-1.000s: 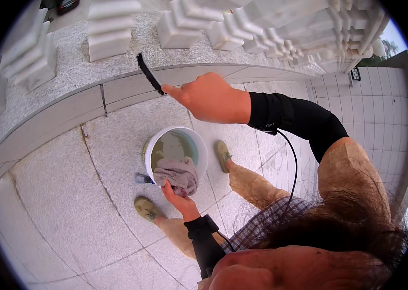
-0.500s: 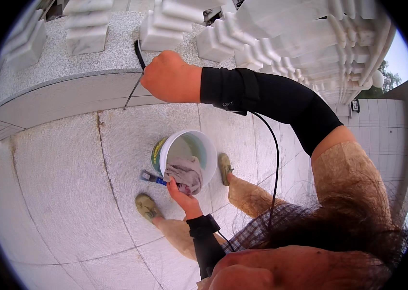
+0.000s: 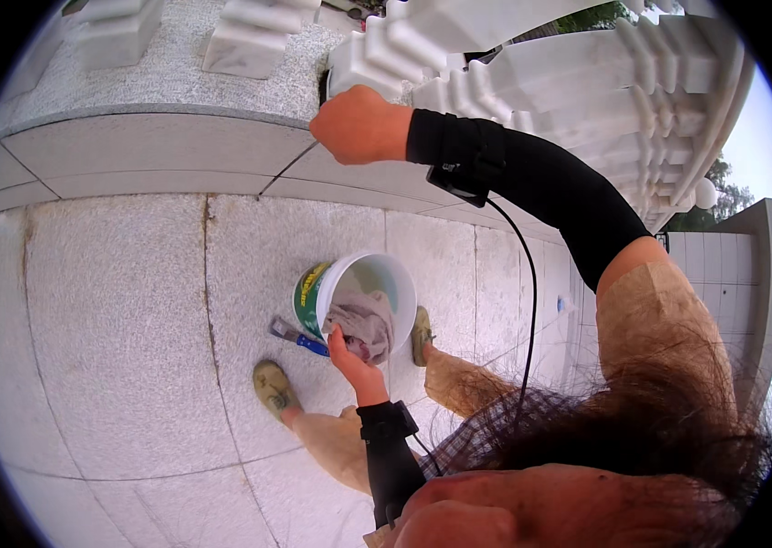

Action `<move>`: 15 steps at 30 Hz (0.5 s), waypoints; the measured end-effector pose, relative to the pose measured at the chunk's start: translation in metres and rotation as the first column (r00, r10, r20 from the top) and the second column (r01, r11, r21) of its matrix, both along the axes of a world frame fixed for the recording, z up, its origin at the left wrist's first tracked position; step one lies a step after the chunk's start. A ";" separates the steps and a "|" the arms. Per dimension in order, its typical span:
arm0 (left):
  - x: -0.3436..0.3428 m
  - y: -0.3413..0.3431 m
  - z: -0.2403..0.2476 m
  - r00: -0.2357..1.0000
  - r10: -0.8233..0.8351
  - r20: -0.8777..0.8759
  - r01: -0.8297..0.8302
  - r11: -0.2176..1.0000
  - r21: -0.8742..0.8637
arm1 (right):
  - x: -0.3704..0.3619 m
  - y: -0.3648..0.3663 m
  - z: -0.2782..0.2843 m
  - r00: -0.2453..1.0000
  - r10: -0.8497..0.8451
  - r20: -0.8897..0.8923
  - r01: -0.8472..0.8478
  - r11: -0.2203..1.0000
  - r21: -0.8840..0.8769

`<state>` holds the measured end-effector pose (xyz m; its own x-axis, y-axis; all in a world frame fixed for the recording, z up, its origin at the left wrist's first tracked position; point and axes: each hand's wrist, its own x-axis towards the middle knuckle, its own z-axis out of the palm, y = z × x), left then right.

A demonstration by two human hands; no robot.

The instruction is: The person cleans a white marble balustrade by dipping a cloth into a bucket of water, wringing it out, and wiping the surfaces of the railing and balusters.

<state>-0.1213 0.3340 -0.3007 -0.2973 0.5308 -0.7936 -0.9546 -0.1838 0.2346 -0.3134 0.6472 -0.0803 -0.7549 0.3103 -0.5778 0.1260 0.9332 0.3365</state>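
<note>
My right hand [image 3: 360, 126] is closed in a fist at the edge of the pale stone ledge. From it a slim black-bristled brush [image 3: 324, 88] sticks out against the foot of a white marble baluster [image 3: 363, 69]; most of the brush is hidden. Low in the middle, my left hand [image 3: 356, 367] grips a wet grey cloth [image 3: 366, 320] at the near rim of a white bucket [image 3: 409, 290]. Part of the cloth lies inside the bucket, above cloudy water [image 3: 375, 274]. Beside the bucket, a scraper [image 3: 299, 335] with a blue handle rests on the paving.
White balusters [image 3: 249, 41] stand in a row along the ledge [image 3: 176, 87], above a tiled low wall [image 3: 148, 151]. My shoes [image 3: 274, 387] flank the bucket on the stone paving [image 3: 121, 320]. A black cable [image 3: 532, 292] hangs from my right sleeve.
The view has shifted, so the ledge and balusters sit differently. My right hand stays by the baluster's foot, with less of the brush showing. My left hand keeps the cloth at the bucket.
</note>
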 end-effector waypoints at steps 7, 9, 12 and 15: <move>-0.023 0.024 0.038 0.975 -0.113 0.192 0.141 0.980 -0.141 | -0.030 0.088 -0.021 0.992 -0.092 -0.089 0.111 0.963 0.247; -0.017 0.017 0.035 0.983 -0.152 0.102 0.167 0.973 -0.162 | -0.048 0.090 -0.022 0.977 -0.209 -0.047 0.214 0.946 0.242; -0.018 0.013 0.035 0.987 -0.148 0.069 0.157 0.975 -0.154 | -0.022 0.059 -0.015 0.996 -0.087 0.021 0.084 0.991 0.108; -0.017 0.010 0.025 0.989 -0.066 0.133 0.083 0.988 -0.128 | 0.001 0.004 0.017 0.992 0.000 0.129 -0.002 1.000 0.013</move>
